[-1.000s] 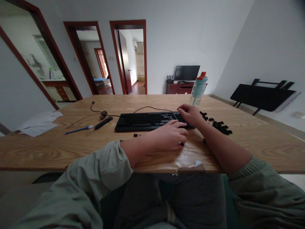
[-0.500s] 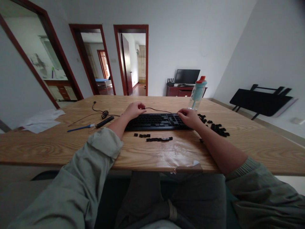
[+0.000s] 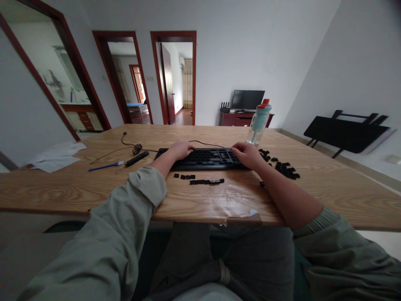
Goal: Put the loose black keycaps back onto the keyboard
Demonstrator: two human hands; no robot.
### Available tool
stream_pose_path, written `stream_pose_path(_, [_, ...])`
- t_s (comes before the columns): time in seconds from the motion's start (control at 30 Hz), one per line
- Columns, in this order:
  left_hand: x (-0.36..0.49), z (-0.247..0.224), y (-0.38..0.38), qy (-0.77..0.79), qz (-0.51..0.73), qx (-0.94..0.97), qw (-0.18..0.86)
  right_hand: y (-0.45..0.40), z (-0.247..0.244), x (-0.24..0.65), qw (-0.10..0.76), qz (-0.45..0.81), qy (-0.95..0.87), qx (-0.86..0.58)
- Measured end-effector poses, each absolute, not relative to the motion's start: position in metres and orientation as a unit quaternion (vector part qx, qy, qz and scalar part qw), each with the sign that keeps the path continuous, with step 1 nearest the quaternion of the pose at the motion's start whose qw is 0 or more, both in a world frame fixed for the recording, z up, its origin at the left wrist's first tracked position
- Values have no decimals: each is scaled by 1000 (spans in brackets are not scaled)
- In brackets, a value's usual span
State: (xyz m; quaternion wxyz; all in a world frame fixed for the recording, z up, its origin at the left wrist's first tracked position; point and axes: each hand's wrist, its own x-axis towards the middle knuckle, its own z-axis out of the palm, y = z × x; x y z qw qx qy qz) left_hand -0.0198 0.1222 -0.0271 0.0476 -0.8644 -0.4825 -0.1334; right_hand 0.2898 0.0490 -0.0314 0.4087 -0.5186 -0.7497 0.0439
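A black keyboard [image 3: 206, 159] lies across the middle of the wooden table. Over its upper left part rests my left hand [image 3: 181, 149], its fingers partly hidden and bent down at the keys. My right hand [image 3: 246, 154] is at the keyboard's upper right, thumb and fingers pressed together; what they hold, if anything, is too small to name. In front of the keyboard lie loose black keycaps [image 3: 206, 182] in a row, with a few more keycaps [image 3: 188, 177] just behind. A pile of black keycaps [image 3: 285, 170] sits right of the keyboard.
Left of the keyboard are a coiled cable [image 3: 137, 149], a black-handled tool [image 3: 137, 159], a blue brush [image 3: 105, 166] and white paper [image 3: 56, 156]. A clear bottle [image 3: 259, 122] with a red-and-teal lid stands behind my right hand. The table's front edge [image 3: 188, 219] runs below my forearms.
My left hand has moved down and slightly right onto the keyboard, uncovering its left end. My right hand has stayed almost in place. The view has shifted slightly.
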Motion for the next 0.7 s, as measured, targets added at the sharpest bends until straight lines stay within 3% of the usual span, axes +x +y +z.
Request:
stream_pose_path(0.2, [-33,-28,113,-476,-119,-871,19,52,-32,293,422,45,-742,-519])
stream_pose_path(0.53, [-35,-30,112,-486,-230,-841,-60,52,-35,295,414,48,-735,-536])
stream_pose_path(0.7, [-36,-30,113,-469,-232,-851,-48,52,-35,295,413,57,-735,-536])
